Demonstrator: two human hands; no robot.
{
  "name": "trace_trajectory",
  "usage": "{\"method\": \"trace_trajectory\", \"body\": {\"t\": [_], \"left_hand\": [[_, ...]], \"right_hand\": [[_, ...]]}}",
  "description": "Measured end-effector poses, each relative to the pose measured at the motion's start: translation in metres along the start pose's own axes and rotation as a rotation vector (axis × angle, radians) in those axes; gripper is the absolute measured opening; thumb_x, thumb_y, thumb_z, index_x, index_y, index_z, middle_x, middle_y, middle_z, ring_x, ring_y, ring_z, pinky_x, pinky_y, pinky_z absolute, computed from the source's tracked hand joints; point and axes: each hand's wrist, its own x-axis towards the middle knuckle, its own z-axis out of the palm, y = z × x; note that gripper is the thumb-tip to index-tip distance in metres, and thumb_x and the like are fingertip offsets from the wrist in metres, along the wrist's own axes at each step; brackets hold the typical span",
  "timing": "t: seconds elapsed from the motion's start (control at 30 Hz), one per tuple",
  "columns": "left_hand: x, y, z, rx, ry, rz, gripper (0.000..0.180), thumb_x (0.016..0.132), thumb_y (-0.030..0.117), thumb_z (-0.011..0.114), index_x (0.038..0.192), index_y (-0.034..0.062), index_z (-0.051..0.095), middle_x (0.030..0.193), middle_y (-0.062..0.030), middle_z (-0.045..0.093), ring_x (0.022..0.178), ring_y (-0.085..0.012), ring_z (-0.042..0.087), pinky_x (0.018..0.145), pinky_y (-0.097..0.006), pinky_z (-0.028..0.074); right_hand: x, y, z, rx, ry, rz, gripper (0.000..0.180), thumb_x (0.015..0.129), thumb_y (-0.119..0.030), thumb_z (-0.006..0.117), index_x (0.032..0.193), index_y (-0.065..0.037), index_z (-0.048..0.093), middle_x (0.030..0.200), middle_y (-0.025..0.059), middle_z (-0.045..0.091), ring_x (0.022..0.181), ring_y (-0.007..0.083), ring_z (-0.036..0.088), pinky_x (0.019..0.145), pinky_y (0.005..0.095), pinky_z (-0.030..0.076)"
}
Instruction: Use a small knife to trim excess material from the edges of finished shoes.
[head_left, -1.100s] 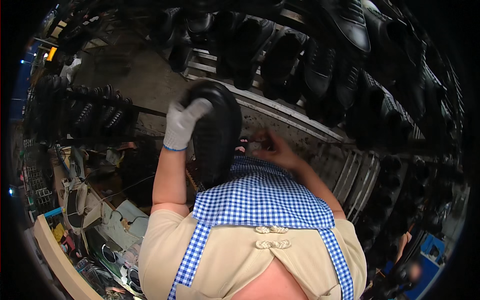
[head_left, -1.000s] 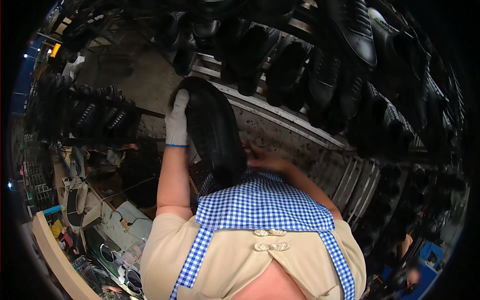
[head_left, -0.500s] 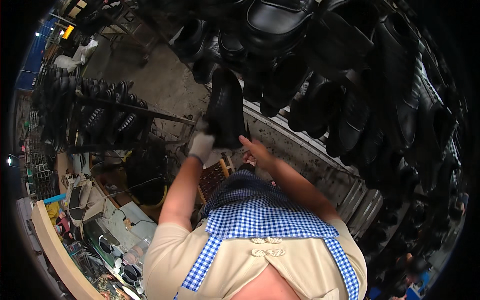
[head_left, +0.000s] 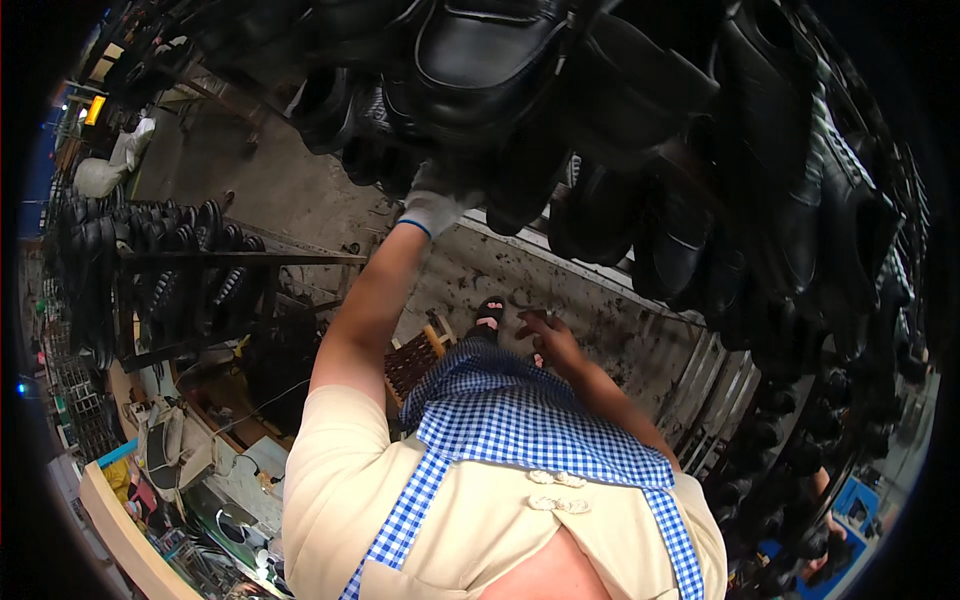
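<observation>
My left hand (head_left: 432, 214), in a pale work glove with a blue cuff edge, reaches up and forward to the rack. Its fingers are partly lost in shadow, closed on a black shoe (head_left: 452, 178) among the other shoes there. Above it a large black leather shoe (head_left: 488, 55) juts out toward me. Bare and lower down, my right hand (head_left: 552, 338) hangs in front of the blue checked apron (head_left: 540, 420). Its fingers are loosely apart, and nothing shows in them.
Rows of black shoes (head_left: 690, 235) fill the rack ahead and to the right. Another rack of shoes (head_left: 185, 265) stands at left. A woven-seat stool (head_left: 415, 362) is close by my legs. A cluttered workbench (head_left: 235, 480) lies at lower left; metal bars (head_left: 700, 395) stand at right.
My left hand has carried the black shoe up and forward from before me into the rack. My right hand has come away from the shoe and moved down and to the right.
</observation>
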Motion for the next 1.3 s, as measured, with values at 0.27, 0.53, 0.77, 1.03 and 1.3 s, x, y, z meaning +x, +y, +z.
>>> {"method": "trace_trajectory", "body": {"t": [0.27, 0.53, 0.77, 1.03, 1.3], "left_hand": [[-0.056, 0.031, -0.13, -0.569, -0.502, -0.121, 0.054, 0.087, 0.042, 0.058, 0.131, 0.0104, 0.054, 0.127, -0.0193, 0.058, 0.112, -0.0321, 0.059, 0.092, -0.037, 0.048], [-0.161, 0.088, -0.204, -1.895, -0.197, -0.393, 0.055, 0.092, 0.032, 0.055, 0.13, -0.0065, 0.049, 0.123, -0.0163, 0.06, 0.111, -0.0233, 0.059, 0.096, -0.034, 0.045], [-0.189, 0.121, -0.289, -1.691, -0.117, -0.444, 0.03, 0.09, 0.02, 0.063, 0.111, -0.0011, 0.064, 0.097, -0.0095, 0.068, 0.087, -0.0143, 0.064, 0.078, -0.028, 0.053], [-0.194, 0.152, -0.303, -1.373, 0.117, -0.215, 0.019, 0.087, 0.007, 0.067, 0.105, 0.0009, 0.065, 0.092, -0.0115, 0.068, 0.078, -0.0195, 0.068, 0.068, -0.03, 0.055], [-0.199, 0.165, -0.29, -1.08, 0.264, -0.074, 0.017, 0.085, 0.01, 0.07, 0.099, 0.0024, 0.066, 0.087, -0.0133, 0.066, 0.071, -0.0265, 0.066, 0.063, -0.034, 0.055]], "right_hand": [[-0.003, -0.022, 0.008, -0.154, 0.072, -0.293, 0.053, 0.088, -0.02, 0.069, 0.134, -0.003, 0.048, 0.091, 0.0051, 0.061, 0.067, 0.0091, 0.055, 0.058, 0.0249, 0.046], [-0.052, -0.069, 0.038, 0.033, -0.22, -0.696, 0.078, 0.08, -0.012, 0.077, 0.145, -0.002, 0.034, 0.117, 0.0099, 0.06, 0.097, 0.0176, 0.064, 0.084, 0.0286, 0.053], [-0.126, -0.105, 0.017, -0.359, -0.225, -0.982, 0.061, 0.08, -0.006, 0.076, 0.135, -0.004, 0.049, 0.103, 0.0074, 0.061, 0.088, 0.0134, 0.064, 0.075, 0.0259, 0.053], [-0.186, -0.143, 0.027, -1.319, 0.139, -1.561, 0.045, 0.065, -0.005, 0.075, 0.109, -0.006, 0.068, 0.087, 0.0045, 0.06, 0.071, 0.0141, 0.062, 0.047, 0.0247, 0.048], [-0.173, -0.136, 0.018, -1.459, 0.279, -1.646, 0.041, 0.057, -0.012, 0.077, 0.095, -0.004, 0.064, 0.089, 0.0047, 0.058, 0.07, 0.0155, 0.063, 0.049, 0.0252, 0.049]]}}
